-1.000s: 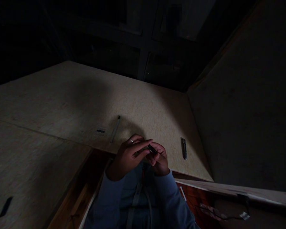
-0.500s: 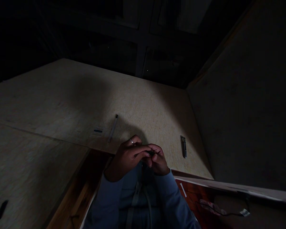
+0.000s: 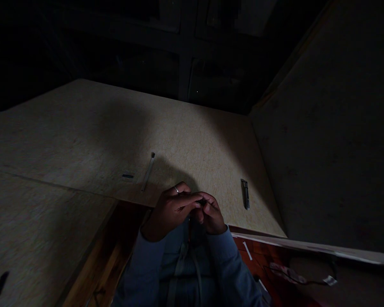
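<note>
My left hand [image 3: 169, 209], with a ring on one finger, and my right hand [image 3: 211, 215] are pressed together just at the near edge of a pale speckled tabletop [image 3: 192, 140]. Their fingertips pinch a small dark object [image 3: 202, 203], mostly hidden between them. Both hands are closed around it. Blue sleeves cover both forearms. The scene is very dim.
On the table lie a thin pale rod [image 3: 147, 171], a small dark chip [image 3: 127, 176] left of it, and a dark metallic tool [image 3: 245, 194] to the right. A second board [image 3: 35, 230] is at left, a dark panel [image 3: 333, 149] at right. Wires lie on the red floor [image 3: 291, 279].
The small dark piece stood out between my fingertips a second ago; now my fingers have closed over it and it is nearly hidden. The view has shifted slightly.
</note>
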Demonstrator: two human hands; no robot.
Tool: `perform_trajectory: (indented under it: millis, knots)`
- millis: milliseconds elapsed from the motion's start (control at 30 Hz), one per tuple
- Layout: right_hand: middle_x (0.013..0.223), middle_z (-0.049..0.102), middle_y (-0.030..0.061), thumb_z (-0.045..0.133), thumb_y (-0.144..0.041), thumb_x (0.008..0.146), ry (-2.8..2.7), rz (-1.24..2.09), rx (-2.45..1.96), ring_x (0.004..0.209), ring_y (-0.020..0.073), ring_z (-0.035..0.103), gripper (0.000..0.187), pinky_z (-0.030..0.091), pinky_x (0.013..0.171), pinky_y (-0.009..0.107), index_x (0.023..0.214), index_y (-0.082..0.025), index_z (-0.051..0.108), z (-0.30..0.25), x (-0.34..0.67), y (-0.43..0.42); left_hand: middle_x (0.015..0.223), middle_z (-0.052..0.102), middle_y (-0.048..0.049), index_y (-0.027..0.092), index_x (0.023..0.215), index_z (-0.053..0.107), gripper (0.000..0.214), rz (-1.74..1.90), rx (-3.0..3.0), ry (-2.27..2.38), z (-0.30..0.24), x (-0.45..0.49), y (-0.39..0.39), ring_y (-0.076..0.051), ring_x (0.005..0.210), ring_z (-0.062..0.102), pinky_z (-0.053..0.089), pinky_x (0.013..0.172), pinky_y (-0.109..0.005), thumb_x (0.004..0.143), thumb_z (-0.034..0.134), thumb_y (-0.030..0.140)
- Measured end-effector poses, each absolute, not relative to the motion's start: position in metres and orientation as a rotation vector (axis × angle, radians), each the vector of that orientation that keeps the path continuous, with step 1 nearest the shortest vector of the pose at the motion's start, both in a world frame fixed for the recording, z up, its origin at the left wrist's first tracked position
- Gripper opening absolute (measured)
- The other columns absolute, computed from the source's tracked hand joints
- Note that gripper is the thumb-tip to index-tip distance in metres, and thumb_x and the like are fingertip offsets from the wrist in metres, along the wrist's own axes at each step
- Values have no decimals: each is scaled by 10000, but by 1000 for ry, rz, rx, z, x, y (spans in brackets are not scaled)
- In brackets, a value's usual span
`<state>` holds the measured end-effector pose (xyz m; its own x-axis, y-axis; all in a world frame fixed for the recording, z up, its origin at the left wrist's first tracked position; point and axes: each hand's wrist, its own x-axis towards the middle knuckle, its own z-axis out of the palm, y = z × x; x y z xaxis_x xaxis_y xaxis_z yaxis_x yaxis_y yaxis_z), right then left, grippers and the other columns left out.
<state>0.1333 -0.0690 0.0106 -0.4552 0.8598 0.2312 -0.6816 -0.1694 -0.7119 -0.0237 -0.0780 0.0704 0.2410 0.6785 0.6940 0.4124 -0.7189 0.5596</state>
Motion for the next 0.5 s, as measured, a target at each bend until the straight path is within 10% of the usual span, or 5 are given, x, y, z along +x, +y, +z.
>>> perform_trajectory:
  millis: [500]
  knots:
    - [433,469,-34,770,-543,798,-882,1805,-395,366,74,322,449,337,472,201,1034,-166,708,8,133,-71,801,575,-20,162,1059,752,171,1458,2303,1040,69,-16,-75,-73,679,556,446,600,-172,916,658,171]
